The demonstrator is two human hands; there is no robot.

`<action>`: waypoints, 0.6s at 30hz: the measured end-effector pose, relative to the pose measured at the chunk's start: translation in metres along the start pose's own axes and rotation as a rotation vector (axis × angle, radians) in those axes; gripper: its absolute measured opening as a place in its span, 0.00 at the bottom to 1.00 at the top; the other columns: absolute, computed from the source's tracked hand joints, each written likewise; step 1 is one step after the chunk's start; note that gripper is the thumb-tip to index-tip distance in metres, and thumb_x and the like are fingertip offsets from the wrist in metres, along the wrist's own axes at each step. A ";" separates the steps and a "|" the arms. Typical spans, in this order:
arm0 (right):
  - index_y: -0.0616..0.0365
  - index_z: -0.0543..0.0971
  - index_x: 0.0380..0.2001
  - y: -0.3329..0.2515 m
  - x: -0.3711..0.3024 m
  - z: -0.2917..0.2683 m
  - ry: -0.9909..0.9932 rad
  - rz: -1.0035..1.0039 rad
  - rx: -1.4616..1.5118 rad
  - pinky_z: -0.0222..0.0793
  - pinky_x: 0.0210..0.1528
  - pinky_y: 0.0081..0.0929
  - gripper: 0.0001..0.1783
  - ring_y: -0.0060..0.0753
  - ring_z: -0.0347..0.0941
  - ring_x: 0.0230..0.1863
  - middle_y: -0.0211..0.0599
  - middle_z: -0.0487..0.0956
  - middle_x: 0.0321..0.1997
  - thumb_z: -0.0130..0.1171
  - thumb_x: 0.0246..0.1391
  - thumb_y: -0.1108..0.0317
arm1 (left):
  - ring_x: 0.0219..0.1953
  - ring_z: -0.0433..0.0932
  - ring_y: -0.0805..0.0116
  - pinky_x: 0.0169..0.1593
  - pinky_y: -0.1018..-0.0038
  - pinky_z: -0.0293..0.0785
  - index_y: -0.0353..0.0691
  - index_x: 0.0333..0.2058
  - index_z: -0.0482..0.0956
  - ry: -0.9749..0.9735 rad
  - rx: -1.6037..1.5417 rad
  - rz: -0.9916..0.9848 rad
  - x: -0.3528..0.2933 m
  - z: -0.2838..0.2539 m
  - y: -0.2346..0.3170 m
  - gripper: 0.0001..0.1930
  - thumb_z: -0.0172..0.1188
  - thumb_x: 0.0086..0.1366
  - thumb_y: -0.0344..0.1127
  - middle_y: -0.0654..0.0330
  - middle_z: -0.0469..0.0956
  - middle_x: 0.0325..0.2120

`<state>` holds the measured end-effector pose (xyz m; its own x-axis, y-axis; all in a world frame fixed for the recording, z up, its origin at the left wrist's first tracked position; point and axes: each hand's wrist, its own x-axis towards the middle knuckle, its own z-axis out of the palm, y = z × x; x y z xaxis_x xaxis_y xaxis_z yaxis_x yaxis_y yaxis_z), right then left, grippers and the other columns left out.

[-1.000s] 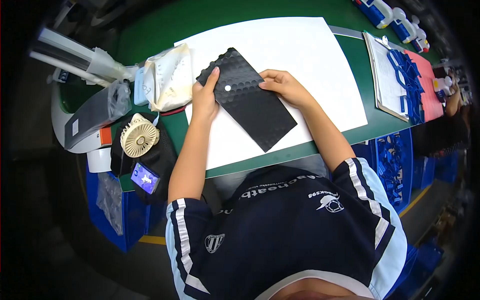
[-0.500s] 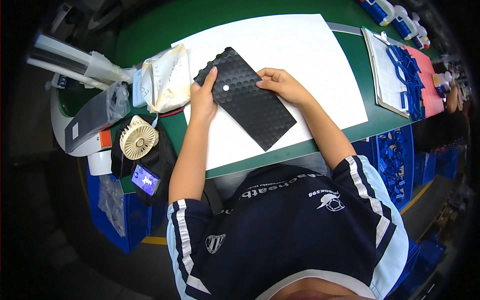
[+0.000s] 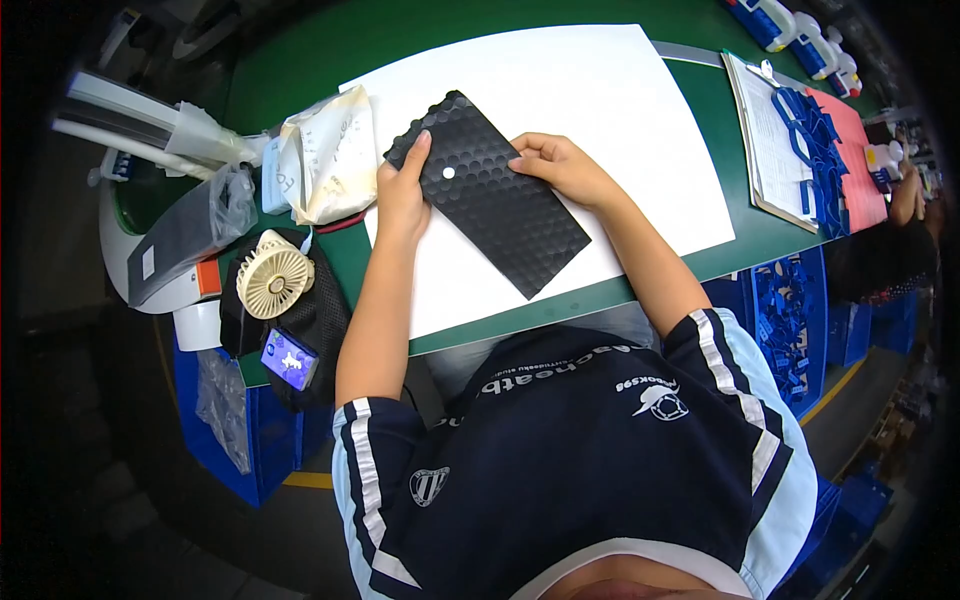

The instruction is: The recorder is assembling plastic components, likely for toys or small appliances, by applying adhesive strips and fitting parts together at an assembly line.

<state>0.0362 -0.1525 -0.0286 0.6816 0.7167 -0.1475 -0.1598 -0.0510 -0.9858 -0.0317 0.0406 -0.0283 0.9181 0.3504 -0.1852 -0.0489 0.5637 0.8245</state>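
A black rectangular sheet point(image 3: 505, 220) covered in rows of round pads is held at a slant above the white paper point(image 3: 640, 130). Its far end has a scalloped edge, and a single white spot shows among the pads. My left hand point(image 3: 403, 190) is closed on the sheet's left side, thumb on top and the other fingers mostly hidden underneath. On the opposite edge, my right hand point(image 3: 560, 165) grips the sheet with curled fingers, the tips pressed at its rim.
Left of the paper are a cream bag point(image 3: 335, 160), a small fan point(image 3: 275, 278), a lit phone-like device point(image 3: 289, 358) and a grey-black packet point(image 3: 175, 245). Rightward lie a clipboard point(image 3: 765, 150), blue straps point(image 3: 822, 165) and a pink sheet point(image 3: 855, 175). Blue bins point(image 3: 790, 330) stand below; another person's arm point(image 3: 905, 195) shows far right.
Almost nothing differs. The whole scene has shifted very slightly left in view, while both hands keep their hold on the black sheet.
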 end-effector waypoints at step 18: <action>0.63 0.74 0.35 0.002 0.001 -0.001 -0.010 -0.010 0.028 0.65 0.35 0.13 0.10 0.17 0.71 0.28 0.30 0.77 0.27 0.52 0.51 0.68 | 0.36 0.75 0.69 0.41 0.76 0.72 0.29 0.39 0.71 -0.010 -0.014 0.012 0.000 0.001 -0.001 0.14 0.58 0.57 0.33 0.55 0.75 0.35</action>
<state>0.0376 -0.1524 -0.0306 0.6760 0.7241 -0.1368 -0.1731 -0.0244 -0.9846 -0.0311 0.0398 -0.0286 0.9213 0.3499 -0.1698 -0.0656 0.5703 0.8188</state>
